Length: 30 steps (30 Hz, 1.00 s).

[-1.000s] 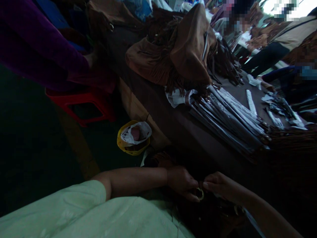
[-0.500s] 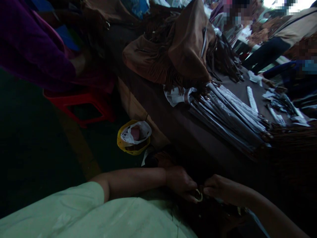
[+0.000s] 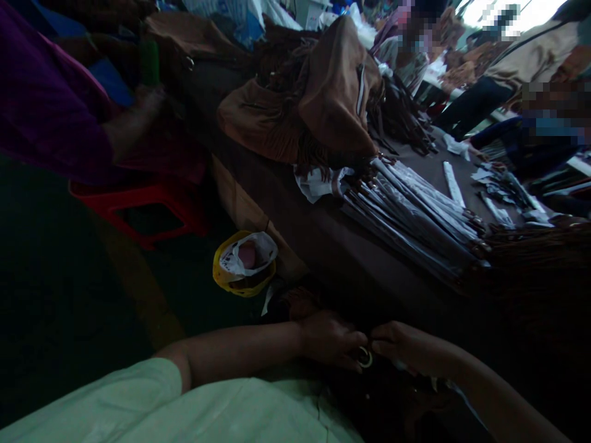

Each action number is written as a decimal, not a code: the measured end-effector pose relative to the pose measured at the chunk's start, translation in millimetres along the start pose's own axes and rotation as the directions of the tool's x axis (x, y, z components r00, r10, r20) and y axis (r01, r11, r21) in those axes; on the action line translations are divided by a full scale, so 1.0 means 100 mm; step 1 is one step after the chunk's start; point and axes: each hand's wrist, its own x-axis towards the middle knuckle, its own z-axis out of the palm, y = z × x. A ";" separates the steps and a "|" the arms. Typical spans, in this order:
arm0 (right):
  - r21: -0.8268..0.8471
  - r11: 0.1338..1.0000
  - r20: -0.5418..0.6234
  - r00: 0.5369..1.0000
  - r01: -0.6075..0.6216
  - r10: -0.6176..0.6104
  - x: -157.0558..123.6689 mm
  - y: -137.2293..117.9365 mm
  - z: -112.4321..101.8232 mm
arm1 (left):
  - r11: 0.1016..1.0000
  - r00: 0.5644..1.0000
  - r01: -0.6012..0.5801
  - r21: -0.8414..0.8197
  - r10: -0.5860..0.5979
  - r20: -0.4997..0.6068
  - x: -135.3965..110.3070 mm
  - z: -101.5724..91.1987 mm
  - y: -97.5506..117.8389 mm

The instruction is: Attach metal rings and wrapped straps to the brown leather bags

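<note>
My left hand [image 3: 330,339] and my right hand [image 3: 401,348] meet low in the view, just below the dark table edge. Both pinch a small brass metal ring [image 3: 364,357] between their fingertips. The ring hangs on a dark brown piece in my lap [image 3: 383,400], which is too dim to make out clearly. My pale green sleeve [image 3: 138,406] fills the lower left.
A dark table [image 3: 323,234] carries brown fringed suede bags [image 3: 332,98], a bundle of wrapped straps [image 3: 410,215] and paper scraps [image 3: 498,191]. On the floor sit a yellow bucket with a plastic bag [image 3: 244,264] and a red stool [image 3: 138,206]. Other people stand at left and behind.
The view has drifted slightly, shifting the table things left and down. My hands stay joined on the ring; the person in purple at left has stretched a forearm toward the table.
</note>
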 end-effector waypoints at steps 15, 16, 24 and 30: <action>0.031 0.999 -0.002 1.000 0.021 -0.021 0.05 0.05 0.04 | 0.994 0.995 -0.096 0.044 0.097 -0.029 -0.06 0.09 -0.11; 0.023 0.999 -0.008 1.000 0.024 -0.024 0.06 0.05 0.05 | 0.993 0.994 -0.108 0.057 0.109 -0.015 -0.06 0.10 -0.12; -0.070 0.997 0.020 0.999 0.037 -0.036 0.05 -0.06 0.01 | 0.984 0.984 -0.169 0.062 0.166 0.057 -0.07 0.17 -0.13; -0.185 0.982 0.035 0.999 0.036 -0.030 0.03 -0.19 -0.02 | 0.992 0.991 -0.119 0.040 0.116 0.062 -0.08 0.12 -0.07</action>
